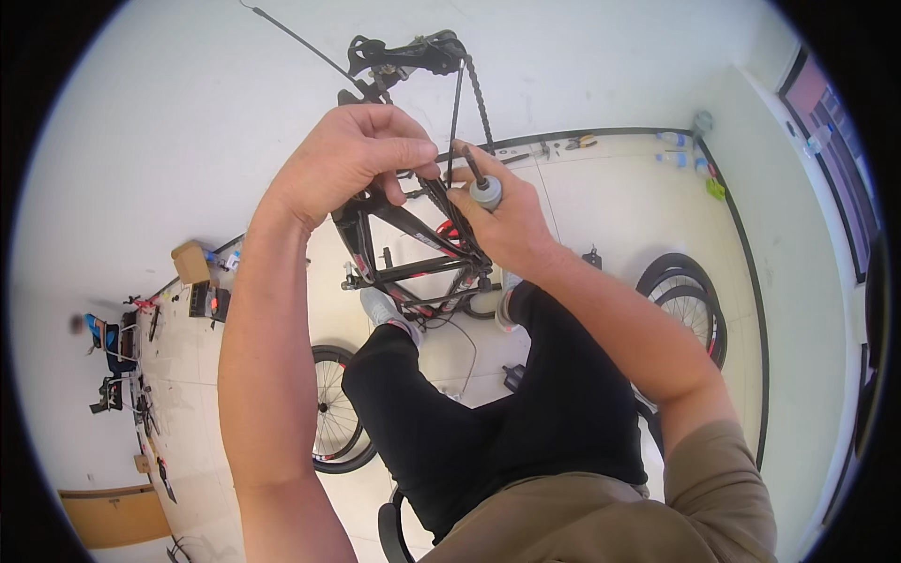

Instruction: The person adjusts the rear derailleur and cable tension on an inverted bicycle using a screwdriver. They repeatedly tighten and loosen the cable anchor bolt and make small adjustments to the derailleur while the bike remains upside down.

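A black bicycle frame (408, 269) with red and white markings stands between my legs, its rear derailleur (432, 53) raised toward the wall. The chain (480, 98) hangs from the derailleur. My left hand (352, 159) is over the frame tubes, thumb and forefinger pinched together; what is between them, if anything, is too small to make out. Close beside it, my right hand (507, 216) is closed round a tool with a grey rounded end and black shaft (484, 193). Its fingers lie against the tubes and a thin black rod or cable (456, 108).
Spoked wheels lie at the right (690, 296) and left (333, 408). Small tools, including pliers (582, 143), line the wall base. Plastic bottles (671, 159) stand in the far right corner. An open cardboard box (192, 263) and a loose cable (469, 347) are on the floor.
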A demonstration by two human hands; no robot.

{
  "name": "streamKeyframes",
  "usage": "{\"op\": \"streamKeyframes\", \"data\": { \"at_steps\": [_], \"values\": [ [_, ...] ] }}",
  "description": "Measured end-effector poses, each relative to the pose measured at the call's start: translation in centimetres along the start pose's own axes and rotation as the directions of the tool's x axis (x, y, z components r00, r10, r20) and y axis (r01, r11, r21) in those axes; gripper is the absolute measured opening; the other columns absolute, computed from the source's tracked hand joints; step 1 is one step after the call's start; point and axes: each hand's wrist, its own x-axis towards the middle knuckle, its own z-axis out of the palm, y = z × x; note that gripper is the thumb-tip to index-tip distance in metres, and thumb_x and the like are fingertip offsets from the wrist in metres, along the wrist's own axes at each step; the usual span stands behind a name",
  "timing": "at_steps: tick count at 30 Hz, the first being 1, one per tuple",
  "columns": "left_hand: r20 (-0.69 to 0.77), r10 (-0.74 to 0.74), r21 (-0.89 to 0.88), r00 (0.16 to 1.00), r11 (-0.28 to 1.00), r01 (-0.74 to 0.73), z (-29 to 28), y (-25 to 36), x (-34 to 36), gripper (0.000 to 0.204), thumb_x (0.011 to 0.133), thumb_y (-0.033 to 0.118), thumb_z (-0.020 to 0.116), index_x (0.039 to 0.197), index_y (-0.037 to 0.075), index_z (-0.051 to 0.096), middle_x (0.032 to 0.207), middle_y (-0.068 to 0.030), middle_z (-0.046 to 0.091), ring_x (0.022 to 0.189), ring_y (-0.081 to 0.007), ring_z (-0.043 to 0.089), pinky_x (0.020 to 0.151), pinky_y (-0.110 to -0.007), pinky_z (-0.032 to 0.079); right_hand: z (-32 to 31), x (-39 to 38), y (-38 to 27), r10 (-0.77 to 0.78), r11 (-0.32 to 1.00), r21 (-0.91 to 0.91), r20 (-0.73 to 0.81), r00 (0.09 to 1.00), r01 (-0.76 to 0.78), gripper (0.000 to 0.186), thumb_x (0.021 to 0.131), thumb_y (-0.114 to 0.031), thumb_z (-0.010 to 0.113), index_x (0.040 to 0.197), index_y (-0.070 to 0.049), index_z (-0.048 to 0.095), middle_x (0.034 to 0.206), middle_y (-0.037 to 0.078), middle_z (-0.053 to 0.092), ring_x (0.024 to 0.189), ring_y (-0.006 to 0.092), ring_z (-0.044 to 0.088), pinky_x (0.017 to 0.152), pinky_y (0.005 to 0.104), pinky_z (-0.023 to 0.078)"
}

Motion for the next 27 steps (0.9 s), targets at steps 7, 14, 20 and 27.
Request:
{"op": "streamKeyframes", "data": {
  "at_steps": [7,14,20,27],
  "values": [
    [-0.021,0.0,0.019,1.0,1.0,0.001,0.2,0.4,-0.2,0.022,0.08,0.021,0.075,0.089,0.002,0.069,0.082,-0.0073,0.072,0.059,-0.0099,0.06,0.06,-0.024,0.048,1.2,-1.2,0.9,-0.234,0.969,-0.071,0.035,0.972,0.236,0.044,0.09,-0.001,0.063,0.133,-0.007,0.057,0.102,0.008,0.065,0.094,0.0155,0.061,0.08,0.0305,0.05],
    [-0.017,0.023,0.041,1.0,0.999,-0.022,-0.2,-0.5,-0.2,0.017,0.085,0.02,0.074,0.09,0.004,0.069,0.082,-0.0064,0.072,0.056,-0.0085,0.059,0.056,-0.022,0.048,1.7,0.1,-0.7,-0.08,0.994,-0.064,0.094,0.992,0.087,0.036,0.089,-0.008,0.067,0.125,-0.008,0.062,0.097,0.013,0.07,0.09,0.0244,0.068,0.082,0.0341,0.053],
    [0.001,0.051,0.038,0.999,0.998,-0.051,0.1,-0.2,0.0,0.018,0.084,0.02,0.074,0.091,0.004,0.069,0.083,-0.0071,0.073,0.056,-0.008,0.059,0.056,-0.021,0.048,-1.4,0.9,0.4,-0.118,0.99,-0.067,0.068,0.991,0.122,0.044,0.09,-0.006,0.068,0.133,-0.01,0.059,0.099,0.012,0.071,0.086,0.0155,0.063,0.081,0.0297,0.051],
    [-0.033,0.061,0.051,0.998,0.997,-0.059,-0.1,-0.3,-0.1,0.018,0.083,0.019,0.075,0.089,0.004,0.068,0.084,-0.0088,0.073,0.056,-0.0078,0.059,0.055,-0.02,0.048,-4.7,0.6,1.6,-0.218,0.937,-0.272,0.043,0.975,0.221,0.06,0.088,-0.004,0.069,0.144,-0.015,0.049,0.082,0.01,0.066,0.066,0.0235,0.06,0.066,0.032,0.051]
  ]
}}
